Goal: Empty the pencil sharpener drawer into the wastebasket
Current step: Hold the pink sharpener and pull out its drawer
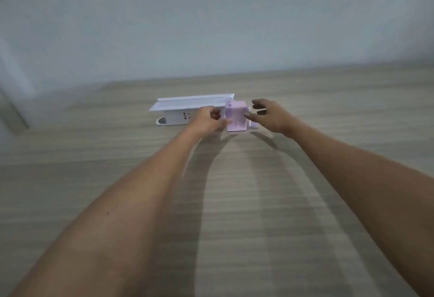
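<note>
Head cam, left to right: white wastebasket [187, 110] on the wooden surface [94, 156], left hand [209, 120] curled, fingertips at the pink sharpener [236, 116], right hand [270, 114] spread open beside it, gripping nothing. I'd brace the body, slide the drawer out level.

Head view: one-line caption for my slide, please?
Both hands reach a pink pencil sharpener beside a white wastebasket on the wood-grain floor.
</note>
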Motion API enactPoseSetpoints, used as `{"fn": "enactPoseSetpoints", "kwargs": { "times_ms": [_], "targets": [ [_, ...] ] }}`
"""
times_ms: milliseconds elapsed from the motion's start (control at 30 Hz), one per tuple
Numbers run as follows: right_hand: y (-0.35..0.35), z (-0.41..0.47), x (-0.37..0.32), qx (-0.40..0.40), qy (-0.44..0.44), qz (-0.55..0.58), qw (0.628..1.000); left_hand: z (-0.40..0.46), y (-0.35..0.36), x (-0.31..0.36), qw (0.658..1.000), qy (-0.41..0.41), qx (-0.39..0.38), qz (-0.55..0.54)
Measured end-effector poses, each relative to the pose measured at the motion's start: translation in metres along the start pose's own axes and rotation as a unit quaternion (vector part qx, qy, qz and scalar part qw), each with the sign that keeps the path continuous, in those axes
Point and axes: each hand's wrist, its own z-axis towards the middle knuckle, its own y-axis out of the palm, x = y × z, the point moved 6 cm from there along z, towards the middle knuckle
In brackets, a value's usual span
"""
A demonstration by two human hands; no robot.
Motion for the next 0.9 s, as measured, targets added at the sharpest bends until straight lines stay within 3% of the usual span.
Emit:
{"fn": "enactPoseSetpoints", "kwargs": {
  "times_ms": [200, 433, 900],
  "targets": [
    [0.008, 0.013, 0.004, -0.006, -0.017, 0.029, 0.999, 0.013, 0.019, 0.002, 0.997, 0.018, -0.033, -0.062],
    [0.010, 0.003, -0.004, -0.009, -0.025, 0.056, 0.998, 0.007, 0.015, -0.002, 0.999, 0.009, -0.021, -0.040],
    [0.001, -0.121, -0.068, -0.056, -0.026, 0.136, 0.989, -0.121, -0.035, 0.025, 0.998, 0.022, -0.013, -0.057]
  ]
}}
